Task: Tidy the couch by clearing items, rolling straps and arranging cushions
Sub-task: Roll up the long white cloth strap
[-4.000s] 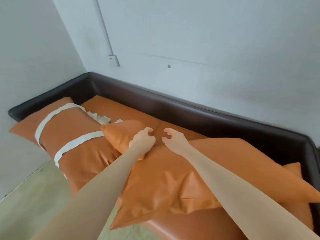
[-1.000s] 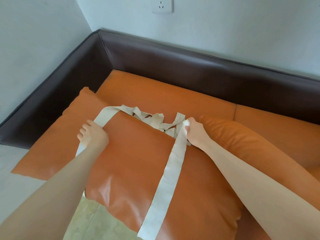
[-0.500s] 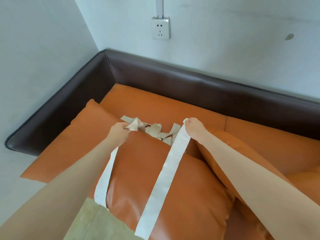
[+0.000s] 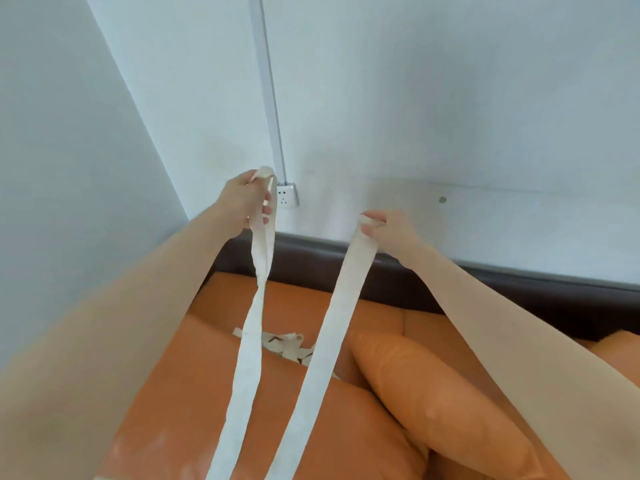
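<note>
Currently left hand (image 4: 242, 202) and right hand (image 4: 388, 230) each pinch a strap (image 4: 341, 306) end, fingers curled tight; both straps hang below the fingers onto the cushion (image 4: 311, 427). Advice: keep tension, free the tangle underneath, then roll one strap flat from its end.

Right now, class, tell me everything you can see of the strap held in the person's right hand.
The strap in the right hand is a flat, cream-white band that looks like woven cloth, even in width and unrolled. The right hand pinches its top end, raised in front of the wall. From there it hangs down and leftward, untwisted, crossing over the orange cushion and running out of the picture at the bottom. It passes in front of a crumpled bunch of the same material; whether they join cannot be told.
</note>
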